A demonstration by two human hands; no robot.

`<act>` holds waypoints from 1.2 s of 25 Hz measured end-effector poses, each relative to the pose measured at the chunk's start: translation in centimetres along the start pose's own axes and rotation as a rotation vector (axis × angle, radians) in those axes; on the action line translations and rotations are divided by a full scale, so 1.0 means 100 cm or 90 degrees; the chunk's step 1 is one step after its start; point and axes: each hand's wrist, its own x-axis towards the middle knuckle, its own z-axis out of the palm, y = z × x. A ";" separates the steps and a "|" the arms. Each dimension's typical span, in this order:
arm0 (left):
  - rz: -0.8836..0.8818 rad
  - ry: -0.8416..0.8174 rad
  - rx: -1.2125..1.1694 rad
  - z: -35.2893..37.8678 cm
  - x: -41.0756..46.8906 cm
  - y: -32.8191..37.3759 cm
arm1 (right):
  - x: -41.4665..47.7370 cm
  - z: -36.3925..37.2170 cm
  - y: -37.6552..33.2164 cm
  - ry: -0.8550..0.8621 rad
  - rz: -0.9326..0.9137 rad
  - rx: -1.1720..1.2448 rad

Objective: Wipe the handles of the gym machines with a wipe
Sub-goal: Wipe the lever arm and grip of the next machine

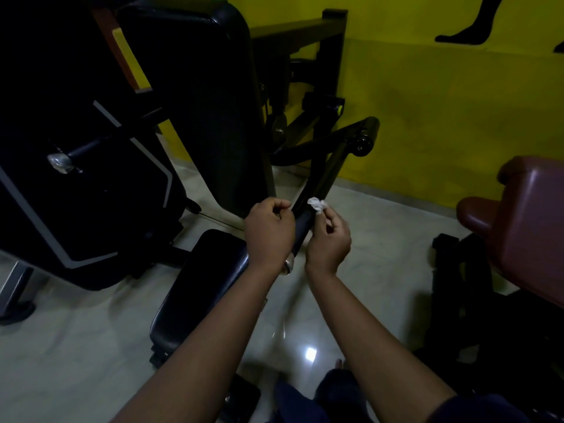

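A small, crumpled white wipe (317,204) is pinched between the thumb and fingertips of the right hand (328,236) and is held at the far end of the handle (300,228). The fingers of the left hand (268,232) are curled against the left side of the handle; whether it is gripped cannot be told. The handle is black, with a chrome cap at its near end. Its long axis runs from near to far, leaning slightly right, and is continued by a black bar (331,169).
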 end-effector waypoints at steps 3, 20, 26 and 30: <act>-0.048 0.005 -0.069 -0.002 -0.001 -0.001 | -0.013 -0.019 -0.008 -0.081 -0.315 -0.173; -0.008 -0.063 -0.126 -0.003 -0.007 0.004 | -0.029 -0.057 -0.044 -0.325 -0.322 -0.289; 0.339 -0.152 0.155 0.001 -0.026 0.006 | -0.014 -0.090 -0.037 -0.360 0.125 0.022; 0.339 -0.266 0.054 0.013 -0.058 0.022 | -0.013 -0.130 -0.047 -0.292 0.150 0.072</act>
